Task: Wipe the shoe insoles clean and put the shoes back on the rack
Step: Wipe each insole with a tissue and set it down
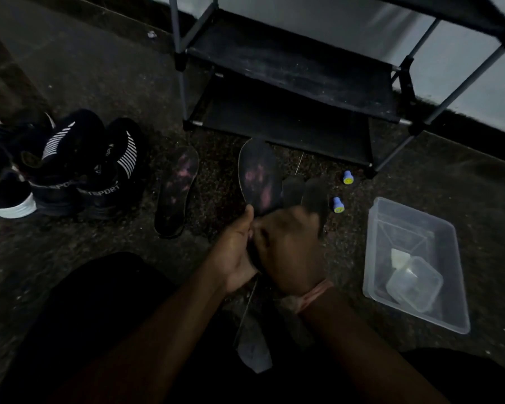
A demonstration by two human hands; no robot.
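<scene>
Dim speckled floor (99, 83) before a black rack (289, 71); both hands (263, 249) grip one insole (260, 176).

A dim corner of a home, by the look of it: a light metal-tube shoe rack (289, 83) with black fabric shelves stands against a pale wall on speckled carpet (99, 68), with sneakers (79, 164) lined up beside it.
</scene>
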